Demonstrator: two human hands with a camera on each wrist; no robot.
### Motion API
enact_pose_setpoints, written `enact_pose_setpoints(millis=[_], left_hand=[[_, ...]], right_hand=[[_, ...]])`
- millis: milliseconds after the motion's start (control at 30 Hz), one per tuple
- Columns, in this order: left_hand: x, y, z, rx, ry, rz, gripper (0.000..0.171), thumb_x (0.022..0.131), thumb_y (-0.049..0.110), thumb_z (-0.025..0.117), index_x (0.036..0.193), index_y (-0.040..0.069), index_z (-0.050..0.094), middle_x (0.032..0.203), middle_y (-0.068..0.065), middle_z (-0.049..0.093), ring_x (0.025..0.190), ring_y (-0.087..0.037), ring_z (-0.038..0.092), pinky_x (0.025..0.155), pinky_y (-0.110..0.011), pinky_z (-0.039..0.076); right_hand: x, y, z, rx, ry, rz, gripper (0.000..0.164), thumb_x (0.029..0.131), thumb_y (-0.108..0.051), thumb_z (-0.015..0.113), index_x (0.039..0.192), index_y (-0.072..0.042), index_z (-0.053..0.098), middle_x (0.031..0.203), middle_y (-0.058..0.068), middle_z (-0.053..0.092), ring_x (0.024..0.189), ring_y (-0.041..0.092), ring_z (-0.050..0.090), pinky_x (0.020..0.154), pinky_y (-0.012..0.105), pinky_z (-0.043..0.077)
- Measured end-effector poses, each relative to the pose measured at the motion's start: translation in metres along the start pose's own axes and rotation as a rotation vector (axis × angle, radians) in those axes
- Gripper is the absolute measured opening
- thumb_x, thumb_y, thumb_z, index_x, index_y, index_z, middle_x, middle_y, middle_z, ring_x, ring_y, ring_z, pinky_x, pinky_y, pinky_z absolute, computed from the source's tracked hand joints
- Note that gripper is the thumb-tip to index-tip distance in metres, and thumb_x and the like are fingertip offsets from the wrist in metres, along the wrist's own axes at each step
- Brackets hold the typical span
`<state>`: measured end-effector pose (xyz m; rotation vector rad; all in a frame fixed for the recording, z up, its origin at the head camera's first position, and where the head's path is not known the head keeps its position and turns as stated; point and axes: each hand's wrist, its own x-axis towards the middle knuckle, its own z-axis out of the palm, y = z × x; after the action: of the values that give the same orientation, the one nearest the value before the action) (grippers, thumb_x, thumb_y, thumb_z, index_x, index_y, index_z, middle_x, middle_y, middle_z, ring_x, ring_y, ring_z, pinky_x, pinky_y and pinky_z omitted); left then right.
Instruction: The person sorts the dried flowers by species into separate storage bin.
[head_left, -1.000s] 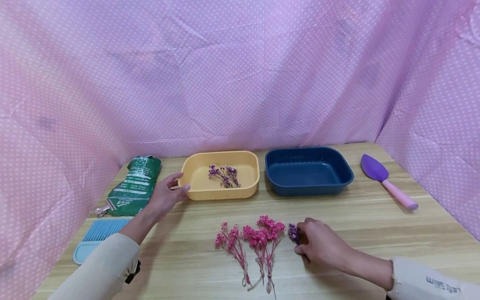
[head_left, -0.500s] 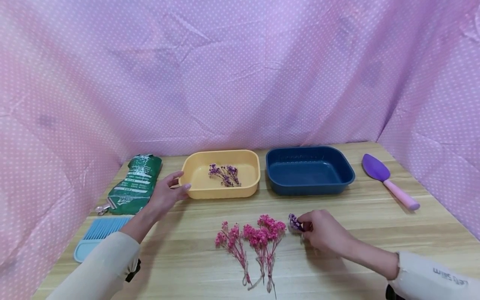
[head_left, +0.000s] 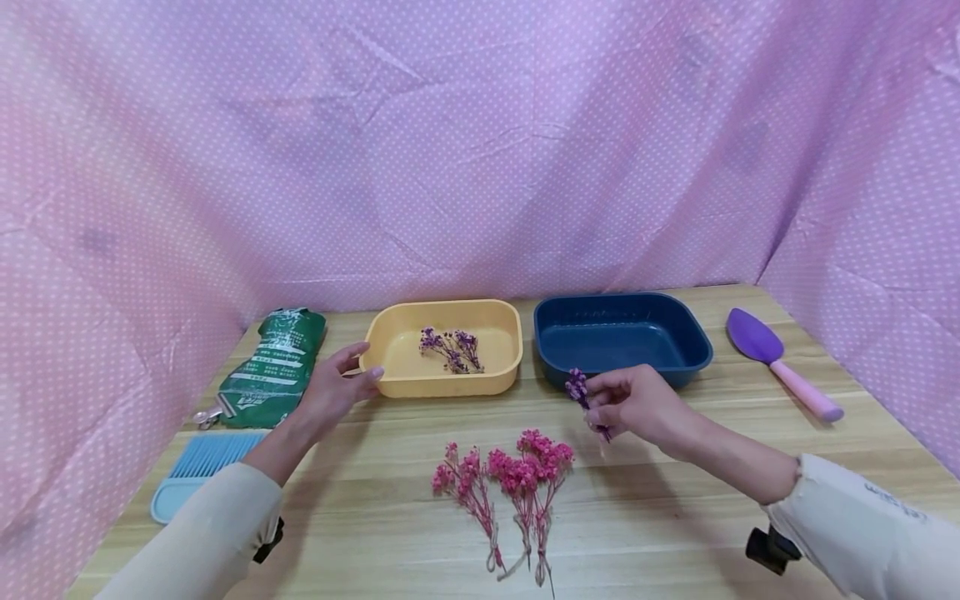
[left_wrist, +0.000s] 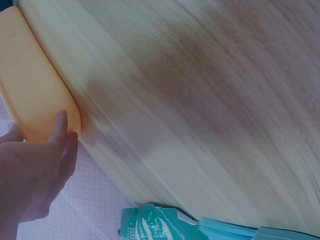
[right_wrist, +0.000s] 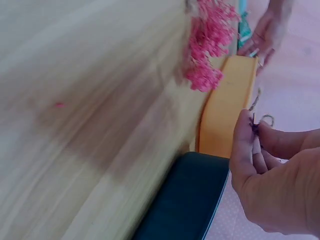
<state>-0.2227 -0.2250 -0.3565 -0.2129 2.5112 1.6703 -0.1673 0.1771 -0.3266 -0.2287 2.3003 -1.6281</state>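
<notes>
Purple sprig (head_left: 576,386) held above a wooden tabletop (head_left: 360,533)

We see the right hand (head_left: 637,412) right of centre, its thumb and forefinger pinching the purple sprig by the stems, the flower end pointing up and to the left. The sprig is clear of the tabletop, near the left part of the dark blue tray (head_left: 615,342), on its near side; from the right wrist we make out a thin twine loop (right_wrist: 268,116) beside the fingers. At left, we find the left hand (head_left: 337,390) touching the left end of the yellow tray (head_left: 442,387), thumb and forefinger spread apart. More purple flowers (head_left: 467,340) lie inside that tray; how many sprigs they make, we cannot tell.

On the near side, we count three pink bunches (head_left: 517,477) lying between the hands, blossoms toward the far side, their stems tied with cord. At far left lies a green bag (head_left: 277,358), a metal clip (head_left: 207,419) at its near end, and nearer to us a light blue brush (head_left: 198,475), partly covered by the left arm. At right, we note a purple spatula (head_left: 753,335) with a pink handle (head_left: 802,389), slanting beside the dark blue tray. Pink polka-dot cloth (head_left: 480,150) hangs behind.
</notes>
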Motion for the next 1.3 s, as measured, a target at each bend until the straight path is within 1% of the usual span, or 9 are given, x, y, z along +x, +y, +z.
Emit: enact_pose_setpoints(millis=[100,200,433,567,733,867,1000,1133,1300], left_hand=[[0.000,0.000,0.000,0.000,0.003,-0.007,0.068,0.095,0.015,0.061,0.152,0.008,0.026,0.146,-0.026,0.033,0.121,-0.037,0.051,0.095,-0.038,0.051],[0.000,0.001,0.000,0.001,0.004,-0.008,0.068,0.095,0.015,0.061,0.152,0.008,0.026,0.146,-0.026,0.033,0.121,-0.036,0.051,0.095,-0.038,0.051],[0.001,-0.001,0.001,0.000,0.007,-0.014,0.068,0.094,0.015,0.062,0.152,0.008,0.026,0.146,-0.025,0.034,0.121,-0.036,0.052,0.094,-0.037,0.052],[0.001,-0.001,0.001,-0.002,0.005,-0.014,0.068,0.094,0.015,0.062,0.152,0.008,0.026,0.147,-0.025,0.033,0.121,-0.036,0.052,0.094,-0.038,0.052],[0.001,-0.001,0.002,-0.003,0.006,-0.001,0.067,0.094,0.014,0.062,0.151,0.007,0.027,0.146,-0.026,0.034,0.120,-0.037,0.052,0.094,-0.039,0.051],[0.001,-0.001,0.002,-0.011,0.008,0.007,0.067,0.094,0.014,0.062,0.151,0.006,0.028,0.145,-0.027,0.034,0.119,-0.037,0.053,0.094,-0.038,0.051],[0.001,-0.001,0.002,-0.015,0.010,0.005,0.066,0.094,0.013,0.062,0.151,0.007,0.028,0.144,-0.026,0.035,0.119,-0.037,0.053,0.093,-0.038,0.052],[0.001,-0.001,0.001,-0.027,0.008,0.008,0.066,0.095,0.012,0.061,0.151,0.006,0.028,0.144,-0.027,0.034,0.119,-0.037,0.053,0.093,-0.037,0.052],[0.000,0.000,0.000,-0.015,0.007,-0.001,0.067,0.095,0.014,0.062,0.151,0.007,0.027,0.145,-0.026,0.034,0.120,-0.037,0.052,0.094,-0.038,0.051]], right_hand=[[0.009,-0.004,0.000,0.069,0.003,0.007,0.040,0.086,0.009,0.064,0.124,0.015,0.054,0.088,0.014,0.066,0.074,0.019,0.066,0.070,0.038,0.061],[0.019,-0.008,0.002,0.114,-0.001,-0.002,0.041,0.086,0.009,0.064,0.125,0.015,0.053,0.089,0.016,0.066,0.073,0.020,0.067,0.072,0.039,0.061],[0.043,-0.020,0.015,0.177,-0.035,0.000,0.042,0.087,0.007,0.064,0.127,0.012,0.053,0.090,0.015,0.065,0.074,0.020,0.068,0.074,0.040,0.061],[0.056,-0.028,0.023,0.209,-0.052,-0.010,0.042,0.087,0.009,0.064,0.128,0.010,0.053,0.092,0.015,0.065,0.074,0.019,0.068,0.073,0.040,0.061],[0.074,-0.038,0.034,0.202,-0.047,-0.030,0.042,0.087,0.008,0.064,0.128,0.008,0.055,0.087,0.012,0.067,0.071,0.018,0.067,0.071,0.039,0.061],[0.086,-0.045,0.042,0.204,-0.050,-0.043,0.044,0.087,0.008,0.065,0.130,0.007,0.054,0.085,0.012,0.066,0.070,0.019,0.067,0.074,0.042,0.060],[0.097,-0.053,0.049,0.217,-0.041,-0.043,0.045,0.086,0.009,0.065,0.129,0.006,0.055,0.084,0.012,0.065,0.070,0.019,0.066,0.074,0.042,0.060],[0.106,-0.060,0.056,0.215,-0.017,-0.018,0.042,0.085,0.009,0.065,0.127,0.005,0.058,0.083,0.013,0.064,0.069,0.019,0.065,0.072,0.040,0.061],[0.119,-0.062,0.065,0.187,0.005,0.025,0.042,0.085,0.009,0.066,0.126,0.003,0.060,0.081,0.012,0.066,0.066,0.018,0.063,0.070,0.038,0.061]])
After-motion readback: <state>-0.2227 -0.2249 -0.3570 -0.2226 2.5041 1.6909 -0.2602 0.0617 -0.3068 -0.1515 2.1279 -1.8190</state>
